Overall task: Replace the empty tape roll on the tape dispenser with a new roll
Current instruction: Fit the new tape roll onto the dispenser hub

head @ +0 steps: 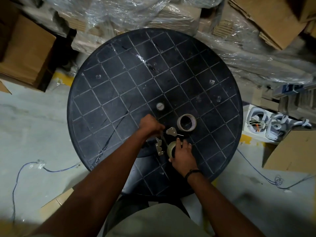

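Gripping a tape roll with right hand, left hand on dispenser parts, round dark table.

Right hand (181, 153) near table's front edge, black wristband (192, 173), fingers curled over a pale new tape roll (172, 147) standing on edge; closed on it. Just left of it, metal dispenser frame (159, 147), mostly dark and hard to read. Left hand (149, 125) fisted above frame, pinching something thin; cannot tell what. Flat metal side plate (171, 131) lies on black grid-patterned table (119, 86) between both hands, thin pin beside it. Just beyond plate, empty brownish cardboard core (186, 124) lies flat, apart from hands. Farther in, small round cap (160, 106) near table centre. Beyond table: cardboard boxes (29, 53), crumpled plastic wrap (130, 12). Cables on floor both sides.
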The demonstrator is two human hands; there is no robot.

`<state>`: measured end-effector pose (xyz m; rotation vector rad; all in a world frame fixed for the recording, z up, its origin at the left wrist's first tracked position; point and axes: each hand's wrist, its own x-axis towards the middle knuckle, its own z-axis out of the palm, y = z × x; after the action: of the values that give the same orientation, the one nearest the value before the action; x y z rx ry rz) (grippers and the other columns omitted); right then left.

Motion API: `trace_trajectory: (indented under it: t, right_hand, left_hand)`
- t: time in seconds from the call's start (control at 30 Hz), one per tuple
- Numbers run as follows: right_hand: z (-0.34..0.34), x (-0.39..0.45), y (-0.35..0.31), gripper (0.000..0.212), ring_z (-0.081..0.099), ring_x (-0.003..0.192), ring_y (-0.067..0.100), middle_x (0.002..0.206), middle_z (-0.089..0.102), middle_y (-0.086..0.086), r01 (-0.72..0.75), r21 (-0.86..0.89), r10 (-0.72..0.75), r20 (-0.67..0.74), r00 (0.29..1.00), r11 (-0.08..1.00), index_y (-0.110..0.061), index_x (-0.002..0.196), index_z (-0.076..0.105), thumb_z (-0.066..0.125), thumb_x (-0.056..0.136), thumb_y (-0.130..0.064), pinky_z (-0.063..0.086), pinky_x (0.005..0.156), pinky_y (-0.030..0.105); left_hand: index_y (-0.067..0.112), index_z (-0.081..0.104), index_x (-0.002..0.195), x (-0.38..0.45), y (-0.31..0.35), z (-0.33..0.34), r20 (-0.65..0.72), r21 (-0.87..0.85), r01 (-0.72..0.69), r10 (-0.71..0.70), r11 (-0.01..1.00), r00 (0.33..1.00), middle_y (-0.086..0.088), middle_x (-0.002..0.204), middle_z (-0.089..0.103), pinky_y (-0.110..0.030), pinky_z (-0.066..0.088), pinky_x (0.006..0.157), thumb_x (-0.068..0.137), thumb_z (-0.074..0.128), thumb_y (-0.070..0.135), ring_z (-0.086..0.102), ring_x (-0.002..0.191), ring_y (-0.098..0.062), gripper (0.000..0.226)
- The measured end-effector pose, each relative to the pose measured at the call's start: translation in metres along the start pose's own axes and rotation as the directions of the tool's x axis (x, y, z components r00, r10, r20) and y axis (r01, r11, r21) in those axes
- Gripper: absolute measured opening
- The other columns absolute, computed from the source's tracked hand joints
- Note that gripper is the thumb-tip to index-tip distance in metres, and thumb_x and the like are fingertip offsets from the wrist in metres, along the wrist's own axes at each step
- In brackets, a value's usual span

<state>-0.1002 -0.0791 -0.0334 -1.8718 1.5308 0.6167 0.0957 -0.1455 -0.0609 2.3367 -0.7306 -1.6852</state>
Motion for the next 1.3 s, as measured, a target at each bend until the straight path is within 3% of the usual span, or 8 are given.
trace_trajectory:
  t: [0.17, 0.3, 0.43, 0.6, 0.8, 0.93, 1.13, 1.3]
  right_hand:
    - [0.01, -0.003, 0.001, 0.103, 0.002, 0.154, 0.044, 0.166, 0.006, 0.019, 0.051, -0.099, -0.051, 0.001, 0.999, 0.994, -0.015, 0.16, 0.006, 0.077, 0.087, -0.028, 0.039, 0.116, 0.054]
    - [0.007, 0.007, 0.004, 0.103, 0.001, 0.155, 0.044, 0.167, 0.006, 0.018, 0.057, -0.051, -0.056, 0.025, 0.998, 0.997, -0.017, 0.16, 0.008, 0.078, 0.085, -0.029, 0.037, 0.117, 0.052]
    - [0.003, 0.015, 0.007, 0.103, 0.007, 0.154, 0.045, 0.165, 0.012, 0.019, 0.042, -0.007, -0.042, 0.04, 0.998, 0.999, -0.017, 0.159, 0.015, 0.081, 0.082, -0.033, 0.034, 0.119, 0.047]
    - [0.001, 0.016, 0.001, 0.093, 0.004, 0.154, 0.044, 0.166, 0.009, 0.014, 0.011, 0.018, -0.012, 0.077, 0.997, 1.0, -0.028, 0.156, 0.022, 0.077, 0.082, -0.038, 0.04, 0.113, 0.055]
    - [-0.001, 0.014, -0.016, 0.051, 0.035, 0.143, 0.031, 0.15, 0.037, 0.009, 0.041, -0.014, -0.042, -0.112, 0.993, 0.999, -0.023, 0.125, 0.056, 0.07, 0.081, -0.046, 0.049, 0.102, 0.056]
    - [-0.003, 0.016, -0.021, 0.028, 0.043, 0.133, 0.028, 0.138, 0.046, 0.005, 0.062, -0.032, -0.065, -0.095, 0.993, 0.998, -0.02, 0.105, 0.064, 0.065, 0.085, -0.039, 0.05, 0.1, 0.055]
    - [-0.005, 0.016, -0.019, 0.029, 0.047, 0.129, 0.027, 0.134, 0.05, 0.006, 0.062, -0.061, -0.068, -0.101, 0.993, 0.996, -0.019, 0.112, 0.066, 0.061, 0.09, -0.036, 0.053, 0.097, 0.045]
    - [0.002, 0.013, -0.015, 0.036, 0.038, 0.139, 0.023, 0.144, 0.043, 0.003, 0.085, -0.06, -0.092, -0.127, 0.988, 0.995, -0.025, 0.126, 0.061, 0.064, 0.092, -0.036, 0.051, 0.101, 0.048]
  left_hand:
    - [0.006, 0.072, 0.103, 0.015, 0.01, -0.021, -0.058, 0.195, -0.065, 0.078, 0.979, 0.995, -0.014, 0.101, 0.075, -0.038, 0.062, 0.083, 0.08, 0.082, 0.03, 0.074, 0.094, -0.025, 0.035]
    - [0.014, 0.065, 0.088, 0.023, 0.025, -0.049, 0.055, 0.307, -0.108, 0.096, 0.946, 0.994, -0.009, 0.086, 0.072, -0.019, 0.052, 0.047, 0.088, 0.076, 0.028, 0.065, 0.06, -0.01, 0.018]
    - [0.007, 0.065, 0.093, 0.016, 0.006, -0.048, 0.281, 0.261, -0.13, 0.054, 0.957, 0.958, -0.011, 0.087, 0.067, -0.027, 0.05, 0.063, 0.095, 0.062, 0.02, 0.061, 0.07, -0.017, 0.014]
    - [0.011, 0.073, 0.115, -0.001, -0.029, -0.023, 0.393, 0.152, -0.263, 0.186, 0.953, 0.901, -0.004, 0.12, 0.069, -0.031, 0.046, 0.094, 0.089, 0.072, 0.022, 0.061, 0.108, -0.016, 0.028]
    - [0.011, 0.078, 0.096, -0.008, -0.039, -0.006, 0.283, 0.06, -0.184, 0.16, 0.981, 0.946, -0.006, 0.103, 0.075, -0.039, 0.054, 0.091, 0.08, 0.076, 0.055, 0.068, 0.1, -0.017, 0.047]
    - [0.012, 0.075, 0.085, -0.011, -0.036, 0.006, 0.155, 0.164, -0.16, 0.135, 0.973, 0.979, -0.008, 0.089, 0.076, -0.039, 0.058, 0.081, 0.082, 0.078, 0.044, 0.071, 0.086, -0.021, 0.032]
    - [0.004, 0.076, 0.084, -0.017, -0.037, 0.011, -0.048, 0.133, -0.029, 0.036, 0.991, 0.998, -0.008, 0.075, 0.067, -0.027, 0.046, 0.059, 0.081, 0.077, 0.038, 0.062, 0.068, -0.02, 0.034]
    - [0.002, 0.074, 0.09, -0.016, -0.042, 0.014, -0.132, -0.079, 0.148, -0.157, 0.986, 0.979, -0.013, 0.087, 0.073, -0.027, 0.05, 0.061, 0.074, 0.078, 0.033, 0.073, 0.084, -0.027, 0.035]
